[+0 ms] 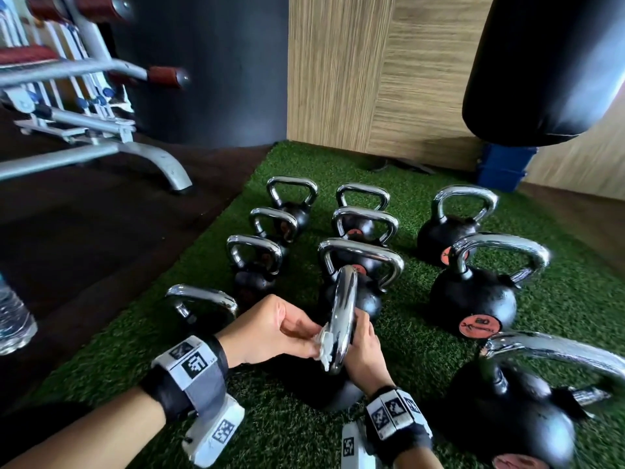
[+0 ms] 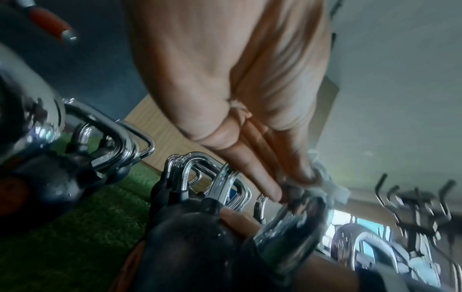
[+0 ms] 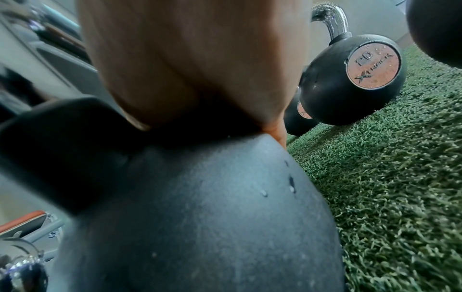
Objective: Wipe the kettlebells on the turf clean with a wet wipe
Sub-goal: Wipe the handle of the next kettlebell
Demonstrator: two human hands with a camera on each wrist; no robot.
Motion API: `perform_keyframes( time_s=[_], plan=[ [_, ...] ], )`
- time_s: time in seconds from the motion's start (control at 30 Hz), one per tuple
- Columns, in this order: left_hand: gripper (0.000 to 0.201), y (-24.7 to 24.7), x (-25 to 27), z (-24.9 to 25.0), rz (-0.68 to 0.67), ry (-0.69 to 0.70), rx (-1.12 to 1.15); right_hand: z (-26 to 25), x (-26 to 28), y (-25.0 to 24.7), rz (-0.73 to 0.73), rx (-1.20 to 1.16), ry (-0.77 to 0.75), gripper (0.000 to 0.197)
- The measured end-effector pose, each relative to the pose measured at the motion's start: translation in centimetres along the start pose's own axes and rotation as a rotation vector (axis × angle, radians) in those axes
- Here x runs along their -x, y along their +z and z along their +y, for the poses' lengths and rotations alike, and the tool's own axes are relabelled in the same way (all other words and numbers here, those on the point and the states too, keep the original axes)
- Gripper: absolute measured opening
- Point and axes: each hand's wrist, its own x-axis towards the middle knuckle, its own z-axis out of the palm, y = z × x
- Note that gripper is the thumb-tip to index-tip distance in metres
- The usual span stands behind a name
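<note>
A black kettlebell (image 1: 329,392) with a chrome handle (image 1: 344,309) stands on the green turf (image 1: 416,336) right in front of me. My left hand (image 1: 311,336) pinches a crumpled white wet wipe (image 1: 324,345) against the handle's left side. In the left wrist view the fingers (image 2: 265,177) press the wet wipe (image 2: 332,185) onto the handle (image 2: 287,225) above the kettlebell's body (image 2: 200,249). My right hand (image 1: 362,330) grips the handle from the right side. The right wrist view shows mostly palm (image 3: 190,59) over the kettlebell's body (image 3: 200,217).
Several more kettlebells stand in rows on the turf, a large one (image 1: 473,296) to the right and another (image 1: 517,414) near my right wrist. A black punching bag (image 1: 548,66) hangs at the upper right. A weight bench (image 1: 84,130) and a water bottle (image 1: 13,319) are on the left.
</note>
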Motion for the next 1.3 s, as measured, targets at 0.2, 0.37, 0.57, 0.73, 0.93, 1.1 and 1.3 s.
perform_keyframes(
  time_s=[0.2,0.37,0.57,0.73,0.93,1.1,1.3],
  plan=[
    [0.022,0.9,1.2,-2.4,0.094,0.070,-0.189,0.1,-0.2,0.2,0.031,-0.030,-0.004,0.049],
    [0.018,2.0,1.4,-3.7,0.194,0.134,-0.362,0.3,-0.4,0.4,0.026,0.003,0.015,0.047],
    [0.023,0.3,0.3,-1.1,0.177,0.170,-0.428,-1.2,-1.1,-3.3,-0.130,0.126,0.060,0.043],
    [0.030,-1.0,-1.2,1.5,0.350,0.238,-0.048,-6.2,0.0,-7.9,0.465,-0.017,-0.190,0.014],
    [0.036,-0.2,-2.1,4.0,0.408,0.376,-0.036,-10.8,1.3,-9.4,0.144,-0.209,-0.380,0.023],
    [0.029,-0.7,-2.0,5.1,0.311,0.376,-0.167,-10.4,1.3,-9.2,0.184,-0.232,-0.393,0.031],
    [0.039,-0.7,-2.0,5.2,0.134,0.347,-0.383,-9.8,1.5,-8.9,0.274,-0.304,-0.424,0.018]
  ],
)
